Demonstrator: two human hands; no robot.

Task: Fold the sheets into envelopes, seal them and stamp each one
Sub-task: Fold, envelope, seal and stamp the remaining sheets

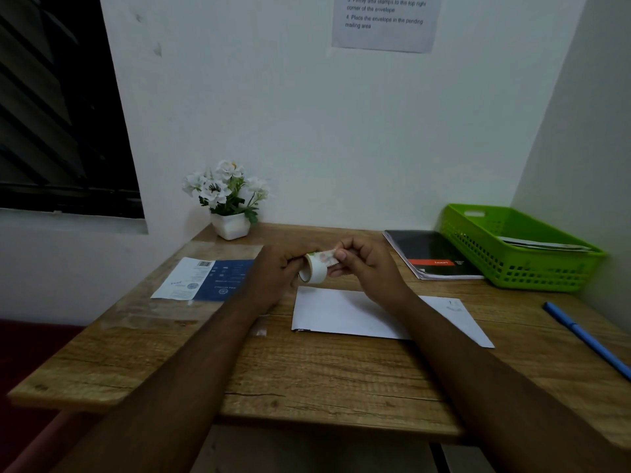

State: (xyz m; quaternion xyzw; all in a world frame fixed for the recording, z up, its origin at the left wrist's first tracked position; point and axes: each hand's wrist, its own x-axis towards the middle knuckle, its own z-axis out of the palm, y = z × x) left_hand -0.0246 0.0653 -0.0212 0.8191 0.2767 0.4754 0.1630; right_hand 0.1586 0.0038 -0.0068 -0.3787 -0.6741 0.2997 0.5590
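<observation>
Stamp roll [316, 269] pinched by left hand [273, 273] and right hand [363, 264], clear of table [307, 377] edges.

Wall notice [384, 22]: "Firmly affix stamps"; "pending mailing area"

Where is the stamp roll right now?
In the head view the stamp roll is at centre, raised over the desk, gripped by the left hand with its free end pinched by the right hand, just above the white envelope.
</observation>
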